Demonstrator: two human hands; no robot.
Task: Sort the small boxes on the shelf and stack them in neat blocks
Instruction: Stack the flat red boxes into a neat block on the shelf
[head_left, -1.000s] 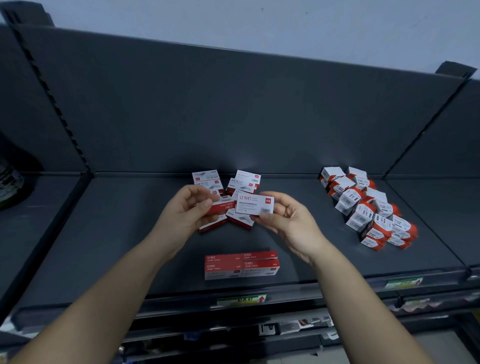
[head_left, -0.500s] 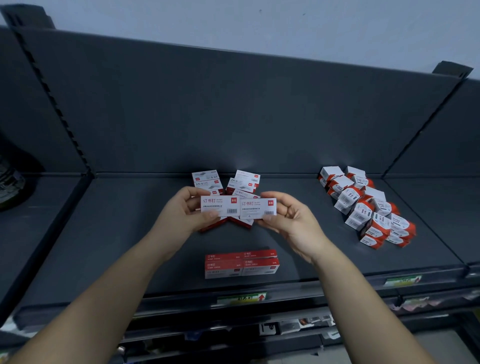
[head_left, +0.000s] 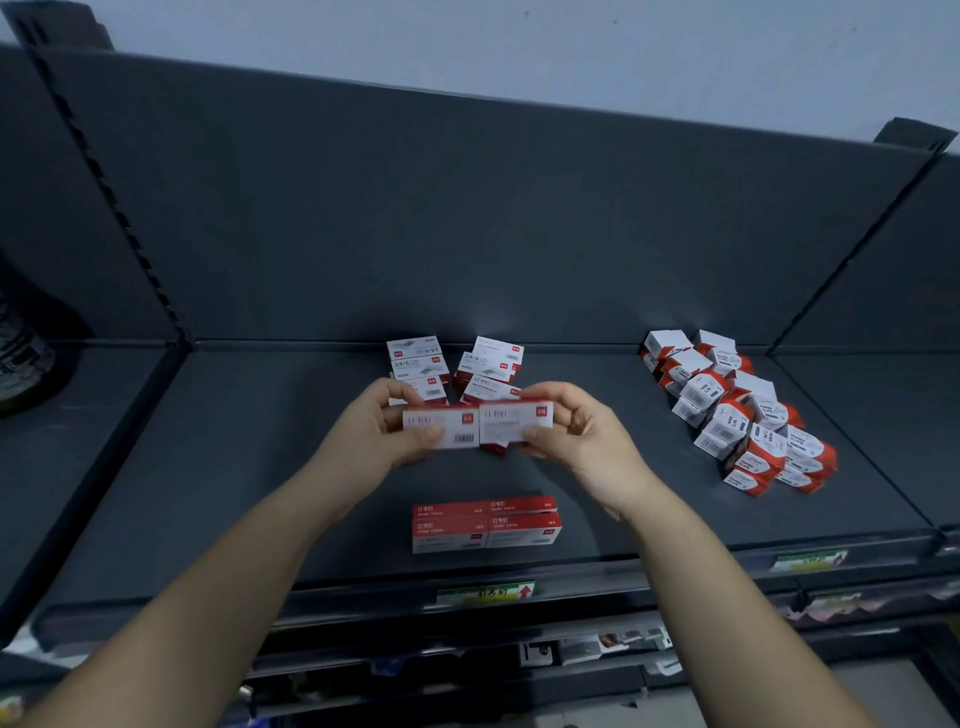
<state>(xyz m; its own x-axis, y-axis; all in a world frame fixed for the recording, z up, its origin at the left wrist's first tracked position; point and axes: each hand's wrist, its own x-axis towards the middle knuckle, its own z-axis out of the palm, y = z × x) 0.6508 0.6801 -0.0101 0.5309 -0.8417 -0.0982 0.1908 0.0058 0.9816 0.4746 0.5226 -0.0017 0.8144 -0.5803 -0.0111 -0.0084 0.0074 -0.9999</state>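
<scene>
Above the middle of the dark shelf (head_left: 234, 467) I hold two small white-and-red staple boxes end to end. My left hand (head_left: 374, 431) pinches the left box (head_left: 447, 423), and my right hand (head_left: 576, 436) pinches the right box (head_left: 511, 421). Behind them lies a loose pile of the same boxes (head_left: 457, 371). Nearer the front edge stands a neat red block of boxes (head_left: 485, 525), two wide and two high.
A jumbled heap of smaller white-and-orange boxes (head_left: 737, 410) fills the shelf's right side. The grey back panel (head_left: 467, 218) rises behind. Price labels (head_left: 485, 592) line the front rail. A dark object (head_left: 21, 353) sits on the neighbouring shelf at far left.
My left hand lifted a box from the pile and turned it white face up. The two boxes came together end to end and now sit slightly lower, towards me.
</scene>
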